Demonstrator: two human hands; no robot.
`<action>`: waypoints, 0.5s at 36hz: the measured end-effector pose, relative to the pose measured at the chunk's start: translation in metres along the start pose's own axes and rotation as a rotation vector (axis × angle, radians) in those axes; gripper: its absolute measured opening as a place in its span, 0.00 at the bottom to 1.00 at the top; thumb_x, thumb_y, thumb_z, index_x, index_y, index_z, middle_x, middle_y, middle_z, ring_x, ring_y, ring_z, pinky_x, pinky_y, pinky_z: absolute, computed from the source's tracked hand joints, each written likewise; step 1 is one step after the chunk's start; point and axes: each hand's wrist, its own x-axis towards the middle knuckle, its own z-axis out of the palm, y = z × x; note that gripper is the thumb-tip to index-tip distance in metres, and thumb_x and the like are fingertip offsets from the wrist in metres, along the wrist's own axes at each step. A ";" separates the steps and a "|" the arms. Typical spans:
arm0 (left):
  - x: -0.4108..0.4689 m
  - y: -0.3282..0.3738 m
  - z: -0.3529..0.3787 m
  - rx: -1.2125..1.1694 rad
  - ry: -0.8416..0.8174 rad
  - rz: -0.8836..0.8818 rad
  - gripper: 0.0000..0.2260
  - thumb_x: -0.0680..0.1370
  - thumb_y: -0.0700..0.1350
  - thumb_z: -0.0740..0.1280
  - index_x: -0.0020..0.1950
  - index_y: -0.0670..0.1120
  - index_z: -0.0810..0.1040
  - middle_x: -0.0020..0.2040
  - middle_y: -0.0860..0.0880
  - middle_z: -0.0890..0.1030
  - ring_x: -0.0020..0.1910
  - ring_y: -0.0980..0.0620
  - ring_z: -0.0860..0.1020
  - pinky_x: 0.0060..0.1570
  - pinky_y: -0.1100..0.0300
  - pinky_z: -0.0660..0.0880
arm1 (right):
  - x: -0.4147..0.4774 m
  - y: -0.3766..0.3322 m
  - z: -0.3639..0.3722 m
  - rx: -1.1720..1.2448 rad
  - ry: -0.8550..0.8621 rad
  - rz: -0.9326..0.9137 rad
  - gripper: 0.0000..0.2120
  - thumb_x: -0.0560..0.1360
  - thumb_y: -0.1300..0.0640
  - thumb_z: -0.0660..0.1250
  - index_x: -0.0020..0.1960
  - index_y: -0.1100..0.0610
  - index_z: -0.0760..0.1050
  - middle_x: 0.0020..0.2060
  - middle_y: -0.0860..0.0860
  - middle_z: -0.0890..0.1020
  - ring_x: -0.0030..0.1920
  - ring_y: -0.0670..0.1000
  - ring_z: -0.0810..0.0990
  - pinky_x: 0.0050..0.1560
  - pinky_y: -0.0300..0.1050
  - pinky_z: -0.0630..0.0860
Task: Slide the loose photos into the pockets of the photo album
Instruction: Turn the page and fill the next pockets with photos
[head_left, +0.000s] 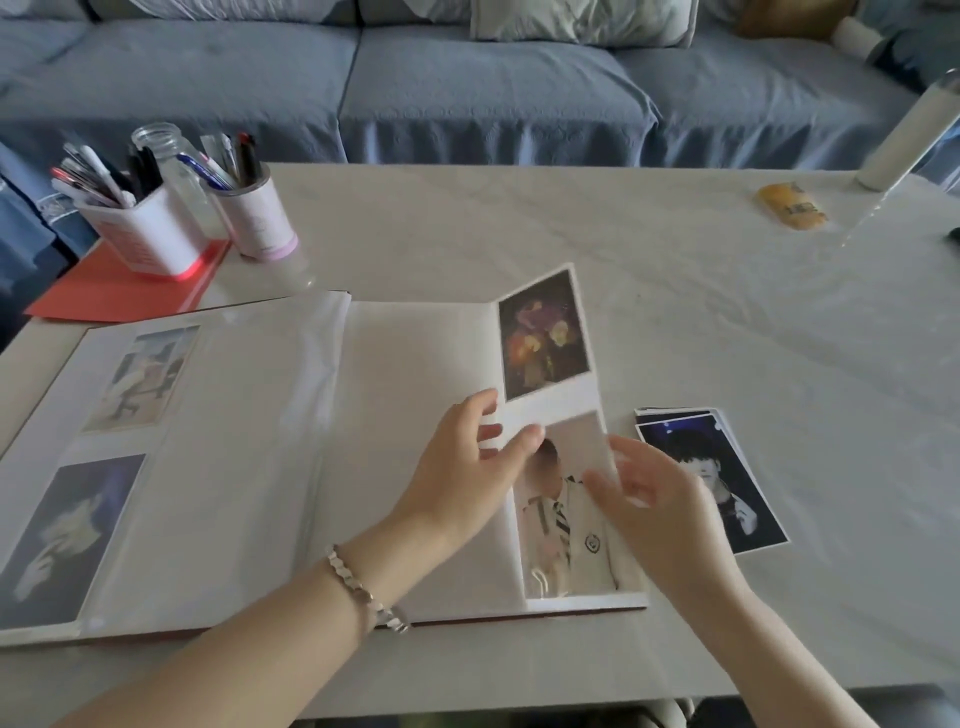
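Photo album (415, 364) lies open on the tabletop (675, 291), directly beneath both hands. The left hand (467, 462), with a bracelet (358, 582) at its wrist, pinches the near edge of the pocket leaf (556, 410) between thumb and fingers, at the white band separating two photos. The flower photo (543, 332) sits just beyond the left fingertips. The portrait photo (550, 525) sits in the lower pocket, between the two hands. The right hand (654, 504) is open, with its fingers spread and relaxed over the portrait photo's outer edge. Motion blur hides whether the fingertips touch it.

The stack of loose photos (737, 499) lies on the tabletop just outboard of the right hand, partly hidden by it, with a dark portrait uppermost. Two further filled pockets, an upper (140, 379) and a lower (67, 530), lie on the album page well to the left of the left hand.

Beyond the left hand, at the far corner, two pen holders (145, 234) (260, 218) flank a glass bottle (161, 140), with a red folder (119, 291) under the nearer one. Far beyond the right hand are a yellow packet (792, 205) and a white bottle (909, 135). A blue sofa (467, 88) lies behind the tabletop.
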 end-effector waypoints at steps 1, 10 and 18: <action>0.002 0.004 -0.001 -0.036 -0.032 -0.025 0.29 0.75 0.59 0.64 0.73 0.52 0.60 0.68 0.57 0.67 0.57 0.63 0.70 0.50 0.71 0.65 | -0.003 -0.004 0.002 0.003 -0.048 -0.065 0.17 0.72 0.56 0.70 0.55 0.39 0.73 0.40 0.32 0.81 0.44 0.32 0.79 0.39 0.30 0.76; 0.014 0.008 -0.009 -0.022 0.080 -0.148 0.14 0.74 0.37 0.63 0.59 0.46 0.72 0.45 0.50 0.77 0.41 0.53 0.74 0.39 0.64 0.70 | 0.001 -0.012 0.000 -0.314 -0.156 -0.180 0.21 0.72 0.38 0.60 0.59 0.46 0.77 0.57 0.33 0.71 0.60 0.35 0.71 0.55 0.28 0.66; 0.014 -0.011 -0.026 0.047 0.142 -0.092 0.08 0.72 0.35 0.64 0.38 0.45 0.67 0.33 0.49 0.66 0.30 0.52 0.64 0.27 0.66 0.60 | 0.026 0.061 -0.024 -1.004 -0.008 0.152 0.21 0.76 0.48 0.59 0.65 0.56 0.63 0.59 0.54 0.69 0.66 0.55 0.65 0.67 0.45 0.59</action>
